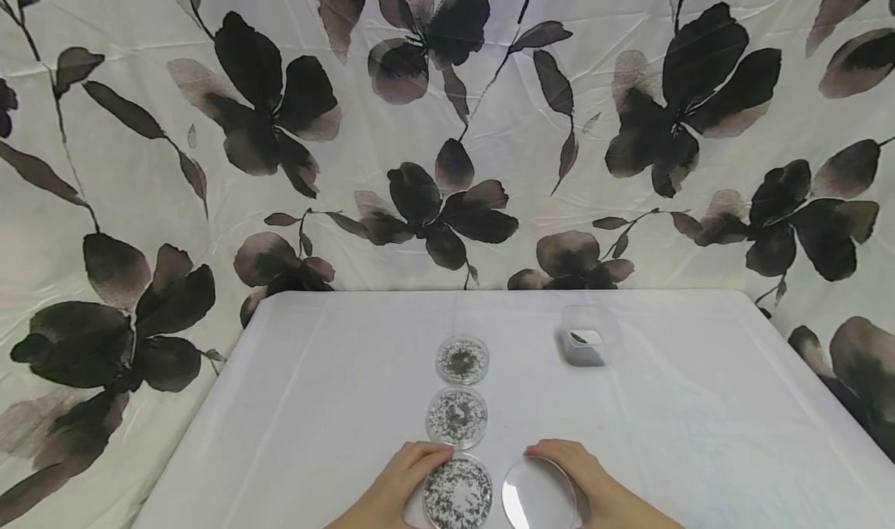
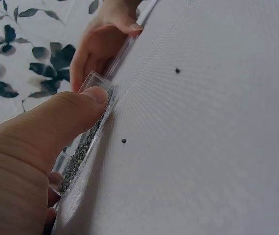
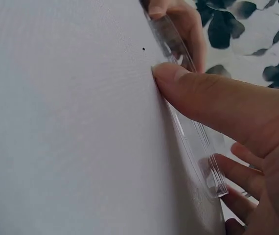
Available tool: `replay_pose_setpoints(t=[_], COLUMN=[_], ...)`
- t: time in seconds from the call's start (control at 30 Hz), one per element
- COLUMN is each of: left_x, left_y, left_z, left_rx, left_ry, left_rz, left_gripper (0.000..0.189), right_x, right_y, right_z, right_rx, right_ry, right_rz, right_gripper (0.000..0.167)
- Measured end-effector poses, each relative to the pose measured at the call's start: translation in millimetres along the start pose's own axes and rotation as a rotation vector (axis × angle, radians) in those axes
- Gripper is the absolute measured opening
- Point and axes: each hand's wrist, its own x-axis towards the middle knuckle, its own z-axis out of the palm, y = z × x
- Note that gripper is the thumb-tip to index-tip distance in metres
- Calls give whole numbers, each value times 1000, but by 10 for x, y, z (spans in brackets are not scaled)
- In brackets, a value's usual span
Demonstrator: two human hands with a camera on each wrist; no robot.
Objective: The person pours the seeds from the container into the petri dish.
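Note:
At the near edge of the table, my left hand (image 1: 404,482) grips a round clear petri dish (image 1: 457,492) by its side, thumb and fingers around the rim. Dark small grains (image 2: 83,149) lie in it, showing through its wall in the left wrist view. My right hand (image 1: 590,478) holds a second clear round dish or lid (image 1: 538,496) by its right side, with no grains visible in it. In the right wrist view the thumb and fingertips span this clear piece (image 3: 198,139). A narrow gap separates the two round pieces.
Beyond the left hand's dish, a middle petri dish (image 1: 457,418) and a far petri dish (image 1: 462,360) stand in a line, both with dark grains. A small clear box (image 1: 583,348) with an open lid stands back right. Stray grains (image 2: 177,71) dot the white tablecloth (image 1: 336,389).

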Motion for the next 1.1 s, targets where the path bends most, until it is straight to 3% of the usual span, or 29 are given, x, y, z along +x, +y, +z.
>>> replay_pose_setpoints(t=[0.17, 0.27, 0.43, 0.7, 0.9, 1.1], left_x=[-14, -26, -33, -33, -53, -35], left_y=[10, 13, 7, -25, 1, 35], left_z=[-10, -9, -12, 18, 5, -10], left_rx=[15, 28, 44, 55, 30, 5], left_ry=[8, 11, 19, 19, -3, -13], left_rz=[-6, -16, -3, 5, -57, -83], left_gripper=[97, 98, 96, 96, 94, 92], right_x=[37, 52, 127, 301, 373, 489], right_y=[24, -44, -217, -418, -448, -525], right_z=[14, -14, -65, -169, -200, -134], right_rx=[-20, -6, 27, 1, 25, 95], right_ry=[30, 0, -76, -155, -156, -105], right_rz=[-75, -20, 147, 246, 238, 256], right_gripper=[94, 96, 99, 100, 92, 85])
